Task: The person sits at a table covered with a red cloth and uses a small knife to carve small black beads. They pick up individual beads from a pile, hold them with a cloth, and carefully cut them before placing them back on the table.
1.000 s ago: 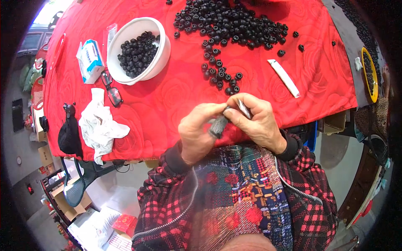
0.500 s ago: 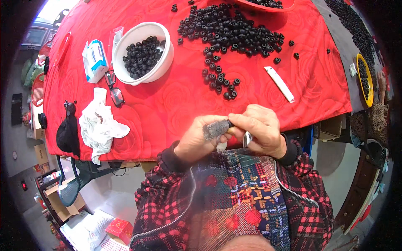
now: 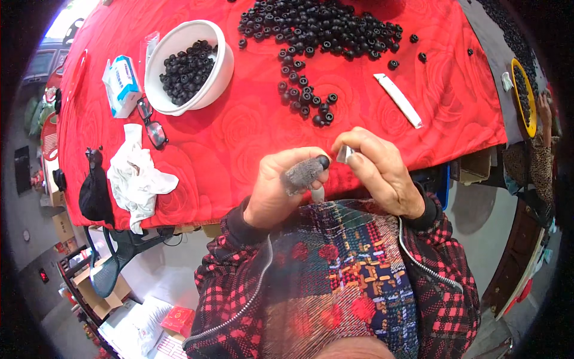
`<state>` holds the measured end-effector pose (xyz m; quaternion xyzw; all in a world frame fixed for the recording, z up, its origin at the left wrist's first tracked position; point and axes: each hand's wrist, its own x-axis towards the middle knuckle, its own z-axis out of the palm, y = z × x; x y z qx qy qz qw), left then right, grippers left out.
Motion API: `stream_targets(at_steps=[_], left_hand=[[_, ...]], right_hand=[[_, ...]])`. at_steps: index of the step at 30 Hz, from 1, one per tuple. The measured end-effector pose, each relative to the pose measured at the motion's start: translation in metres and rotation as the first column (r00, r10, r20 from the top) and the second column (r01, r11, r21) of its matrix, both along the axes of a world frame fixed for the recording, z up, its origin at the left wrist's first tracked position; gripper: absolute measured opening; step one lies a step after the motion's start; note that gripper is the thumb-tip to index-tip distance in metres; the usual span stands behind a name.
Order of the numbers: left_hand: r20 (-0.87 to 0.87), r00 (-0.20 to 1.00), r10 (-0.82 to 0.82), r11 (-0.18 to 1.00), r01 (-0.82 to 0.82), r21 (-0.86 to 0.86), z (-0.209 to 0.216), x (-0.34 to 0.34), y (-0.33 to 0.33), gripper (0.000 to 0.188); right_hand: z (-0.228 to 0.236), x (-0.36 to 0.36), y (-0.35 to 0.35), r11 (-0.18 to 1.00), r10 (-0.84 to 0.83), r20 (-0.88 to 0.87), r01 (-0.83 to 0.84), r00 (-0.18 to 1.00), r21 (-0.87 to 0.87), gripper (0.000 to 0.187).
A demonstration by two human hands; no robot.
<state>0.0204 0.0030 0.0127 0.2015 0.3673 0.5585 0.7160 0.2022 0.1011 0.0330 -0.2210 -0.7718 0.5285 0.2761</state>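
My left hand [image 3: 272, 188] is closed on a small round black part [image 3: 323, 161], which shows past the tip of a rough grey wrapping [image 3: 302, 175] on one of its digits. Below those fingers a small white piece [image 3: 318, 194] shows; I cannot tell what it is. To its right, my right hand [image 3: 385, 176] pinches a small shiny metal blade-like tool [image 3: 345, 154] between thumb and fingers. The tool is apart from the black part. Farther out on the red tablecloth [image 3: 239, 131] lies a pile of similar black parts [image 3: 326, 33], with several trailing toward my hands.
At the left a white bowl [image 3: 224, 75] holds black parts. Near it are a tissue pack [image 3: 122, 87], eyeglasses [image 3: 156, 133], a white cloth [image 3: 134, 179] and a black mask-like item [image 3: 95, 191]. A white strip [image 3: 399, 102] lies right. A yellow-rimmed tray [image 3: 531, 122] and another person's hand [image 3: 545, 102] are far right.
My right hand has drawn away from the black part with the metal tool, opening a gap between my hands. The whole view has shifted slightly.
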Motion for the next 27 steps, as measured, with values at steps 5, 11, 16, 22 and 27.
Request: stream_targets(at_steps=[5, 11, 16, 22, 27], left_hand=[[0.053, 0.998, -0.024, 1.000, 0.024, 0.004, -0.003, -0.001, 0.003, 0.036], [0.146, 0.989, 0.020, 0.999, -0.024, 0.025, -0.011, 0.001, 0.002, 0.026], [0.116, 0.993, -0.034, 0.999, 0.036, -0.015, -0.016, -0.003, 0.004, 0.028], [0.129, 0.992, 0.002, 0.997, 0.007, -0.073, -0.015, -0.001, 0.004, 0.035], [0.144, 0.989, -0.027, 0.998, 0.036, -0.058, -0.022, -0.004, 0.005, 0.039]], right_hand=[[-0.008, -0.005, 0.003, 0.999, -0.025, 0.027, 0.024, 0.999, 0.035, 0.014], [-0.014, -0.008, 0.004, 0.999, -0.026, 0.035, 0.025, 0.999, 0.026, 0.013], [-0.016, -0.007, 0.007, 1.000, -0.015, 0.047, 0.013, 0.999, 0.023, 0.014], [-0.020, -0.006, 0.009, 1.000, 0.011, 0.047, -0.011, 0.999, 0.002, 0.013], [-0.025, -0.006, 0.012, 0.999, 0.021, 0.028, -0.021, 0.999, 0.025, 0.013]])
